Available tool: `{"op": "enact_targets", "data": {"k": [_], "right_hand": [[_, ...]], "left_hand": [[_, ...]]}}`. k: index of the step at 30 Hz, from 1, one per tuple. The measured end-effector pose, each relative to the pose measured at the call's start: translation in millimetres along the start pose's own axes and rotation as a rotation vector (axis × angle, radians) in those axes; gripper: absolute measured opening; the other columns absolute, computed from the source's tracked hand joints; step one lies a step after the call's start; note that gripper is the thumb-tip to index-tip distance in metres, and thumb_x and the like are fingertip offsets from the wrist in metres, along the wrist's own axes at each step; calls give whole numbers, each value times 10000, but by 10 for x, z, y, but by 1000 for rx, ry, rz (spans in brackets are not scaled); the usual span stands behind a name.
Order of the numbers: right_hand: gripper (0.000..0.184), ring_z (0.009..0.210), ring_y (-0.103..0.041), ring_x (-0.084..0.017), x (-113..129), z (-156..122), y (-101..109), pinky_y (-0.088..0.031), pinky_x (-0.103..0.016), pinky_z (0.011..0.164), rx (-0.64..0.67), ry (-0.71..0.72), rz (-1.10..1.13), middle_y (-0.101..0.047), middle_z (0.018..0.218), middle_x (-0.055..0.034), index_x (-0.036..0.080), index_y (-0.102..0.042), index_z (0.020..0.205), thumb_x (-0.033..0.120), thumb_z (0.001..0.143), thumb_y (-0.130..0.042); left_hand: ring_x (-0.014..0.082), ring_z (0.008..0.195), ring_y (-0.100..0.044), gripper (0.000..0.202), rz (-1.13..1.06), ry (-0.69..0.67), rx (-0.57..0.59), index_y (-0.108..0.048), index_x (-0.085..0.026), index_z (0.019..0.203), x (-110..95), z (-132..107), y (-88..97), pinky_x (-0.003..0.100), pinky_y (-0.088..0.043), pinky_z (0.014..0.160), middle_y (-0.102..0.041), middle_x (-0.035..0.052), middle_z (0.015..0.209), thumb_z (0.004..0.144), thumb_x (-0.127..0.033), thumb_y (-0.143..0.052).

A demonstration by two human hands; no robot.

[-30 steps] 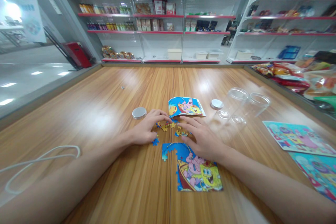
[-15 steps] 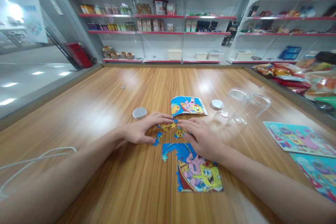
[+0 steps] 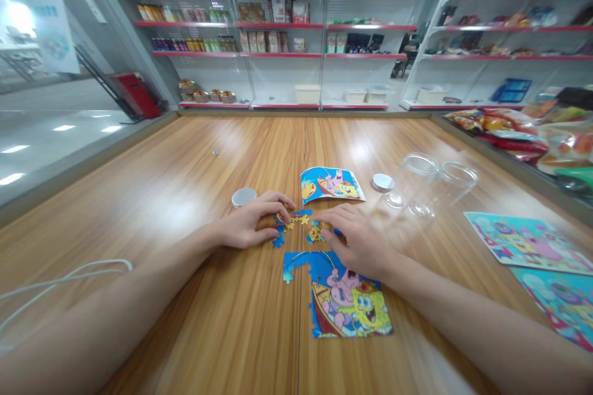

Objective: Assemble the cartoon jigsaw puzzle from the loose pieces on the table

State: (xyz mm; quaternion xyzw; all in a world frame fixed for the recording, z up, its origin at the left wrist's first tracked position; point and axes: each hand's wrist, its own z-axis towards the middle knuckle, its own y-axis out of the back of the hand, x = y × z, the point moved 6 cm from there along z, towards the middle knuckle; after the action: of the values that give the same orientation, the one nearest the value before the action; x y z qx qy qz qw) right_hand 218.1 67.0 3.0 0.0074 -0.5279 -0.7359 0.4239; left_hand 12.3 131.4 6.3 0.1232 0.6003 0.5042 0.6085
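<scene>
Loose jigsaw pieces (image 3: 303,218), blue and yellow, lie in a small cluster between my hands. My left hand (image 3: 252,220) rests at the cluster's left side, fingers apart and bent, fingertips touching the pieces there. On the other side my right hand (image 3: 354,234) reaches over more pieces (image 3: 315,232), its fingers spread; some pieces are hidden beneath it. Nearer to me lies the partly joined jigsaw puzzle (image 3: 349,302) with a cartoon boat scene, its left edge uneven. Behind the pieces, a curved picture card (image 3: 332,185) shows the same scene.
A round metal lid (image 3: 244,197) lies beyond my left hand, another lid (image 3: 382,182) at the right beside two clear jars (image 3: 419,182). Two cartoon sheets (image 3: 528,241) overlap at the right. A white cable (image 3: 69,284) lies at the left; snack bags (image 3: 504,129) are at the far right.
My left fingers have drawn back and bent over the left pieces, and the lower-left blue pieces have shifted up towards the cluster. My right hand has barely moved.
</scene>
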Motion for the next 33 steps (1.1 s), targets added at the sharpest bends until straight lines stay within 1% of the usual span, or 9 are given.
{"op": "enact_targets", "data": {"k": [5, 10, 13, 16, 20, 24, 28, 31, 33], "right_hand": [[269, 1076, -609, -247, 30, 6, 30, -484, -458, 970, -38, 29, 16, -710, 1146, -77, 201, -651, 1179, 137, 929, -579], [235, 1048, -618, -240, 45, 15, 60, -502, -443, 942, -93, 43, 44, -709, 1094, -81, 203, -663, 1139, 139, 942, -550], [221, 1035, -620, -236, 47, 16, 61, -507, -435, 930, -97, 45, 45, -706, 1079, -80, 199, -664, 1125, 144, 946, -548], [206, 1018, -621, -232, 49, 13, 54, -508, -426, 921, -85, 43, 45, -706, 1057, -80, 189, -665, 1110, 141, 947, -549], [209, 1019, -619, -235, 50, 7, 36, -505, -430, 917, -71, 48, 44, -703, 1054, -85, 194, -665, 1107, 136, 951, -538], [209, 1007, -615, -237, 49, 11, 34, -507, -433, 907, -77, 54, 46, -702, 1040, -84, 195, -665, 1102, 135, 950, -535], [197, 1005, -612, -235, 86, 23, 59, -503, -430, 910, -86, 61, 47, -702, 1038, -84, 193, -662, 1101, 144, 952, -543], [226, 1022, -600, -246, 167, 22, 63, -494, -442, 913, -57, 91, 32, -703, 1070, -85, 184, -643, 1169, 211, 949, -599], [290, 1033, -593, -256, 254, 10, 45, -490, -452, 908, -8, 143, 27, -703, 1089, -82, 178, -626, 1213, 283, 943, -638]], "left_hand": [[233, 1161, -620, 189, 46, -28, -34, -721, -210, 1076, 37, -6, 14, 404, -520, 1017, -624, 119, 1228, 904, -195, -645], [227, 1073, -655, 259, 90, -36, -110, -705, -194, 1107, 79, 3, 27, 380, -554, 944, -659, 125, 1155, 879, -316, -725], [211, 1016, -664, 237, 133, -31, -153, -723, -191, 1040, 108, 2, 33, 362, -557, 908, -664, 112, 1113, 865, -348, -750], [202, 1001, -660, 153, 162, -53, -157, -753, -202, 973, 93, 6, 20, 362, -547, 900, -670, 99, 1081, 883, -324, -735], [209, 988, -649, 99, 198, -103, -158, -765, -216, 940, 7, 24, 3, 381, -535, 884, -685, 95, 1050, 899, -287, -709], [206, 968, -629, 123, 238, -154, -140, -746, -210, 970, -56, 44, -34, 386, -528, 868, -683, 103, 1037, 940, -261, -638], [188, 903, -585, 167, 401, -141, -204, -701, -194, 937, -79, 59, -56, 350, -504, 804, -663, 90, 974, 987, -237, -547], [180, 824, -547, 142, 509, -159, -280, -659, -194, 935, -212, 50, -87, 333, -472, 748, -650, 65, 883, 991, -216, -531], [177, 786, -529, 109, 519, -222, -306, -637, -195, 993, -383, 29, -138, 330, -456, 726, -640, 45, 822, 991, -200, -528]]}}
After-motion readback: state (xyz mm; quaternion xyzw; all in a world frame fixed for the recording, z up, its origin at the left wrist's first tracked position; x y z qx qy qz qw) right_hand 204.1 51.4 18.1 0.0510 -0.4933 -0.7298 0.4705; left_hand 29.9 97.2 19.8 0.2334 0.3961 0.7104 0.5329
